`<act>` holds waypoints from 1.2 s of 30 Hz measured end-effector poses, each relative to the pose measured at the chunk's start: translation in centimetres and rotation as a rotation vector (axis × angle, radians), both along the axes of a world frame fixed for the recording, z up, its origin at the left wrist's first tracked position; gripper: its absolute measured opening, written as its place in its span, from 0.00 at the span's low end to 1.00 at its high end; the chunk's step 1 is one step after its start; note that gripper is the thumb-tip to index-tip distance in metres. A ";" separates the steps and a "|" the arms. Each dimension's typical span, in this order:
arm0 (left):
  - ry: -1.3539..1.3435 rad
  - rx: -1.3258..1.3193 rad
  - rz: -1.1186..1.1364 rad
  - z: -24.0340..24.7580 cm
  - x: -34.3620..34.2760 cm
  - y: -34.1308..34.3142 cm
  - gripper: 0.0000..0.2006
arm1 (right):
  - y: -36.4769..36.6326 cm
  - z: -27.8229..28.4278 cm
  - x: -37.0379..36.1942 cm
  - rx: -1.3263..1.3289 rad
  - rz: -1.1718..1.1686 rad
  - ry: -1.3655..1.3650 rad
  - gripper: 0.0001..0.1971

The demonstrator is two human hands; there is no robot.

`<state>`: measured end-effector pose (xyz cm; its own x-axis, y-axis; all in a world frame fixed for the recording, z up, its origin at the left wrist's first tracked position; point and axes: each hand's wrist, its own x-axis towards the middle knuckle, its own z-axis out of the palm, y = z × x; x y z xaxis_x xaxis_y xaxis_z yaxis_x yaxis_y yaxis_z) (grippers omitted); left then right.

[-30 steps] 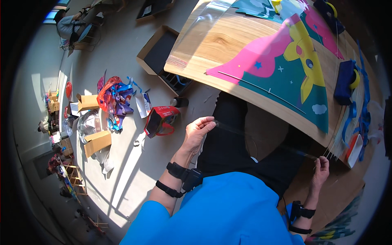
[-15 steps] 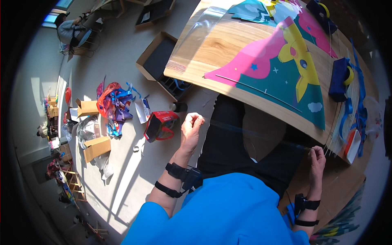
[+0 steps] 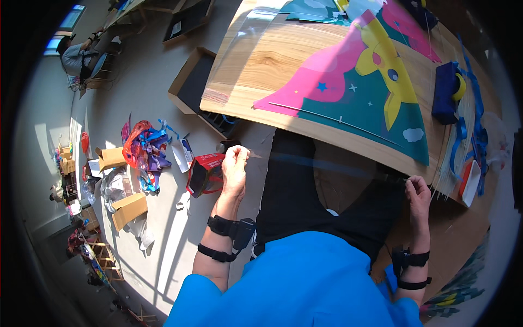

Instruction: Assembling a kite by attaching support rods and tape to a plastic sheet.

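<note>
"Head view: which way does the clear strip (image 3: 305,160) run?"

"Its long axis goes crosswise in front of you, left to right above your black trousers (image 3: 283,188), with the right end a little lower in the picture."

"And where is it relative to the hands?"

"Between them. Your left hand (image 3: 235,168) has thumb and fingers pinched together on one end; your right hand (image 3: 418,197) pinches the other. The strip is see-through, so its exact ends are hard to make out. It hangs on your side of the near edge of the counter (image 3: 275,60), and the printed pennant (image 3: 348,101) lies on the wood beyond."

"What differs from a second ago?"

"Your hands stand wider apart in the picture, your right one is higher, and the strip slopes less."
</note>
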<state>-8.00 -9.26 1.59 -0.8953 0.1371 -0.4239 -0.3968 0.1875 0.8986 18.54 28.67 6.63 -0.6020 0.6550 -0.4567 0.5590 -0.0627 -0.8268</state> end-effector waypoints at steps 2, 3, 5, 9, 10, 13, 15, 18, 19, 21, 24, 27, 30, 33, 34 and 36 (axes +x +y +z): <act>0.057 0.053 0.023 -0.2 -1.2 0.5 0.06 | 0.7 -0.2 -1.7 0.025 -0.020 0.046 0.03; 0.106 0.075 -0.016 -1.3 -2.2 -0.4 0.06 | 0.7 0.0 -3.0 0.039 -0.050 0.061 0.03; 0.141 0.057 -0.023 -0.7 -4.1 0.5 0.05 | 1.5 -0.2 -4.9 0.061 -0.057 0.088 0.03; 0.132 0.133 -0.025 -0.4 -8.3 2.1 0.07 | 3.3 -1.2 -7.6 0.034 -0.170 0.128 0.04; 0.118 0.145 -0.015 -0.3 -9.1 2.8 0.08 | 3.5 -1.5 -8.1 0.000 -0.206 0.132 0.04; 0.071 0.154 -0.027 -1.1 -11.5 2.9 0.08 | 4.1 -2.4 -9.2 -0.084 -0.254 0.127 0.05; 0.043 0.177 -0.026 -1.8 -12.2 2.8 0.08 | 4.2 -3.1 -9.5 -0.083 -0.252 0.110 0.05; 0.007 0.187 -0.019 -3.1 -12.6 3.0 0.09 | 4.4 -4.0 -9.8 -0.099 -0.275 0.103 0.06; -0.005 0.187 -0.010 -3.5 -12.5 3.0 0.09 | 4.4 -4.3 -9.8 -0.108 -0.287 0.104 0.06; -0.001 0.168 -0.002 -4.0 -12.5 3.0 0.09 | 4.6 -4.5 -10.0 -0.116 -0.260 0.080 0.06; 0.016 0.159 -0.012 -4.7 -12.8 2.7 0.09 | 4.4 -5.0 -10.3 -0.126 -0.268 0.085 0.06; 0.013 0.130 -0.028 -5.4 -13.5 2.5 0.09 | 4.2 -5.1 -10.5 -0.126 -0.291 0.077 0.05; -0.003 0.107 -0.018 -5.2 -13.7 2.6 0.09 | 4.3 -5.3 -10.7 -0.126 -0.295 0.065 0.05; -0.028 0.121 -0.017 -4.5 -13.3 3.2 0.08 | 4.2 -5.2 -10.7 -0.126 -0.302 0.063 0.05; -0.036 0.129 -0.018 -4.3 -13.2 3.3 0.08 | 4.2 -5.1 -10.8 -0.127 -0.305 0.063 0.05; -0.045 0.129 0.001 -4.2 -13.0 3.5 0.08 | 4.3 -5.2 -10.8 -0.122 -0.295 0.070 0.05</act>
